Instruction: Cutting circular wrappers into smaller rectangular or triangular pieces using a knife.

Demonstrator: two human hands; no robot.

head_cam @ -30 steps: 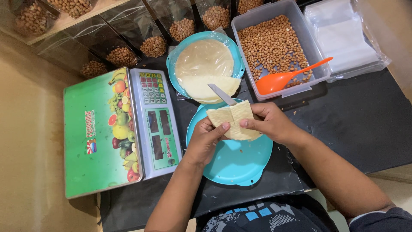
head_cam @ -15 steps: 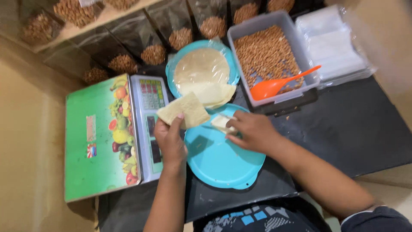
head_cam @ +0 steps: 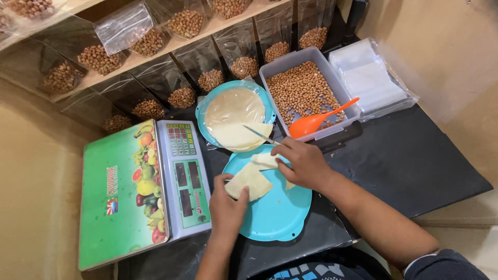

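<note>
My left hand (head_cam: 228, 205) holds a pale cut piece of thin wrapper sheet (head_cam: 250, 182) at the left edge of a turquoise plate (head_cam: 275, 212). Over the plate's far side, my right hand (head_cam: 303, 165) grips a knife (head_cam: 260, 135) whose blade points up-left, and its fingers rest on a second pale wrapper piece (head_cam: 263, 160). Behind it, another turquoise plate (head_cam: 205, 111) carries a stack of round wrapper sheets (head_cam: 236, 116) under clear plastic.
A green digital scale (head_cam: 140, 186) stands to the left. A clear tub of peanuts (head_cam: 303, 91) with an orange scoop (head_cam: 314, 122) sits at the back right, beside a stack of clear plastic bags (head_cam: 371, 80). Bagged peanuts (head_cam: 181, 96) line the shelves behind.
The left hand brought its wrapper piece from over the scale back down to the plate's left edge. The right hand stayed on the plate with the knife and a second piece.
</note>
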